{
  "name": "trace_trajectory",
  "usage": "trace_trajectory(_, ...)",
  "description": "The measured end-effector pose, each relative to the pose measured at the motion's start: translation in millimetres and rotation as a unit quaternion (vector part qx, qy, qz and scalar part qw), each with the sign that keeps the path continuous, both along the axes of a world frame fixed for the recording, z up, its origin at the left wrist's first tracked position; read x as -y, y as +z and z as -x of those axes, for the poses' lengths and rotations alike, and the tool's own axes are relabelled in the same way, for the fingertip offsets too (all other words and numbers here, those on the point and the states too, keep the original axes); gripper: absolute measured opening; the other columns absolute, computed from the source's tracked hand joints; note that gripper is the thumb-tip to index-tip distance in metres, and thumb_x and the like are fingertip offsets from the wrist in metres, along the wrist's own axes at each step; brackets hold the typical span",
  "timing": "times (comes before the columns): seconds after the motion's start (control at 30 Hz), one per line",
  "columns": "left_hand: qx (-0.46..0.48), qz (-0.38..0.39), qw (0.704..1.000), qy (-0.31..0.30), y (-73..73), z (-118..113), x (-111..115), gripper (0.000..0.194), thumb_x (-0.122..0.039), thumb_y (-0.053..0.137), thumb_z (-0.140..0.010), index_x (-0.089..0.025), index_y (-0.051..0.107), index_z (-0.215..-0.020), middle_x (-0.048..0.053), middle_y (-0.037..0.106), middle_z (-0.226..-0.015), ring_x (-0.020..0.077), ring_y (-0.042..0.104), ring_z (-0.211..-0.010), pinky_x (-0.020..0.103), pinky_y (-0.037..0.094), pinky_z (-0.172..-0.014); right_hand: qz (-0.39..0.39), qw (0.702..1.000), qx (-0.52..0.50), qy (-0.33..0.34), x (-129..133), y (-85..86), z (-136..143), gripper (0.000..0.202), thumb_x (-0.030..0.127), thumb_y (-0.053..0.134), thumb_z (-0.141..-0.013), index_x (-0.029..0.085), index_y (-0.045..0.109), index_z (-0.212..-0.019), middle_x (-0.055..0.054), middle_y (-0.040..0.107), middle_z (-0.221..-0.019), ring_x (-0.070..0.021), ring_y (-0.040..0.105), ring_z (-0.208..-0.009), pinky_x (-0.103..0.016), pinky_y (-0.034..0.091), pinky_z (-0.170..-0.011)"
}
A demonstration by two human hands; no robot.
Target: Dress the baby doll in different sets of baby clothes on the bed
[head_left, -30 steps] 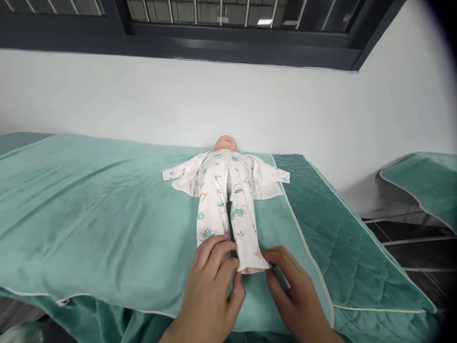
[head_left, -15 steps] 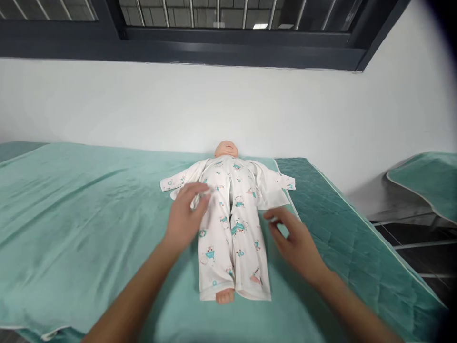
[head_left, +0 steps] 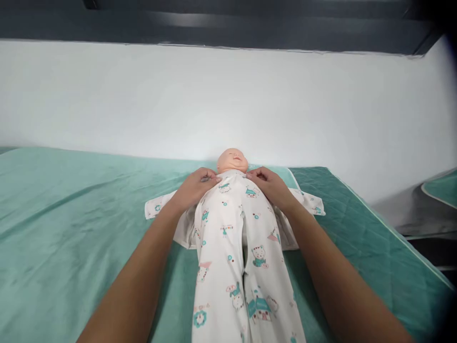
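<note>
A baby doll (head_left: pixel 233 161) lies on its back with its head toward the wall. White printed baby pants (head_left: pixel 228 247) cover its front from just below the chin downward, and their lower ends run out of view. Beneath them spreads a white baby shirt (head_left: pixel 185 228), its sleeves stretched to both sides. My left hand (head_left: pixel 200 186) is closed in a pinch at the pants' upper left edge, by the doll's neck. Across from it, my right hand (head_left: pixel 270 186) pinches the upper right edge. The fingertips partly hide the cloth between them. The doll's arms and feet do not show.
A light green sheet (head_left: pixel 89 228) covers the bed, with a darker quilted pad (head_left: pixel 350 238) along the right. The white wall (head_left: pixel 160 100) rises directly behind the doll's head. Another green-covered surface (head_left: pixel 444 188) stands at the far right, across a gap.
Both hands have moved forward from beside the pants' legs to their top edge near the doll's neck, and their fingers have closed there. The view has come closer and tilted down.
</note>
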State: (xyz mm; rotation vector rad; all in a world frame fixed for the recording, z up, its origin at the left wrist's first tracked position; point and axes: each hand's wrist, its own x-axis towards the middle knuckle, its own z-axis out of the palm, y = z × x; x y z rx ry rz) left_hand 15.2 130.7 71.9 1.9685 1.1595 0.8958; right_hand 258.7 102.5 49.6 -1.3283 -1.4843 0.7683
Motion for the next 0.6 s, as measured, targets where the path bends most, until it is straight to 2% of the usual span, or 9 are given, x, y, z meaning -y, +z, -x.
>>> trace_trajectory(0.13,-0.012,0.045,0.999,-0.023,4.0,6.5,0.8,0.025,-0.047,0.06,-0.084,-0.023,0.066,-0.087,0.003,0.066,-0.122,0.0221,0.061,-0.108,0.034,0.046,-0.093,0.03,0.994,0.029,0.103,5.7,10.9,-11.1,0.037,0.054,0.058,-0.085,0.02,0.053,-0.074,0.0,0.063,-0.086,-0.0144,0.05,-0.075,-0.028,0.038,-0.067)
trace_trajectory(0.23,0.01,0.079,0.996,-0.044,0.8,7.8,-2.8,0.022,-0.044,0.06,-0.083,-0.023,0.064,-0.087,0.004,0.066,-0.12,0.0225,0.061,-0.108,0.034,0.047,-0.09,0.046,0.988,0.045,0.137,3.8,13.9,-15.8,0.035,0.053,0.056,-0.088,0.02,0.054,-0.076,0.002,0.058,-0.081,-0.0137,0.047,-0.072,-0.027,0.036,-0.066)
trace_trajectory(0.3,0.047,0.088,0.994,-0.033,-4.3,5.8,-5.9,0.025,-0.046,0.058,-0.084,-0.021,0.06,-0.086,0.005,0.067,-0.113,0.0214,0.062,-0.101,0.034,0.048,-0.085,0.04,0.991,0.047,0.115,0.1,10.4,-15.3,0.033,0.053,0.055,-0.088,0.021,0.056,-0.079,0.002,0.058,-0.081,-0.0141,0.048,-0.073,-0.027,0.036,-0.067)
trace_trajectory(0.37,0.067,0.077,0.995,0.014,-9.9,1.5,-8.7,0.025,-0.045,0.056,-0.086,-0.02,0.056,-0.086,0.005,0.068,-0.104,0.0196,0.061,-0.091,0.032,0.047,-0.078,0.031,0.996,0.066,0.044,-5.0,4.1,-12.2,0.034,0.054,0.055,-0.087,0.021,0.056,-0.079,0.002,0.057,-0.078,-0.0147,0.048,-0.072,-0.028,0.036,-0.066)
trace_trajectory(0.47,0.033,0.026,0.995,0.094,-15.4,-6.3,-10.2,0.021,-0.042,0.054,-0.087,-0.02,0.054,-0.086,0.003,0.068,-0.093,0.0182,0.06,-0.083,0.032,0.046,-0.076,0.019,0.993,0.1,-0.061,-12.5,-5.5,-5.6,0.034,0.054,0.055,-0.086,0.021,0.056,-0.076,0.002,0.057,-0.072,-0.0154,0.048,-0.069,-0.029,0.035,-0.064)
trace_trajectory(0.53,0.012,-0.007,0.994,0.105,-16.6,-10.3,-8.6,0.018,-0.039,0.054,-0.088,-0.021,0.054,-0.086,0.002,0.068,-0.092,0.0181,0.061,-0.085,0.032,0.045,-0.08,0.011,0.994,0.082,-0.077,-15.6,-10.1,-2.2,0.034,0.054,0.057,-0.085,0.021,0.057,-0.076,0.002,0.058,-0.072,-0.0154,0.049,-0.069,-0.03,0.037,-0.065)
trace_trajectory(0.6,0.016,-0.036,0.995,0.091,-16.8,-12.3,-5.5,0.015,-0.036,0.053,-0.089,-0.021,0.056,-0.089,0.001,0.069,-0.095,0.0182,0.062,-0.09,0.032,0.046,-0.085,0.003,0.997,0.041,-0.071,-16.3,-12.5,0.0,0.032,0.053,0.06,-0.083,0.021,0.058,-0.078,0.001,0.061,-0.074,-0.0153,0.051,-0.07,-0.03,0.039,-0.066)
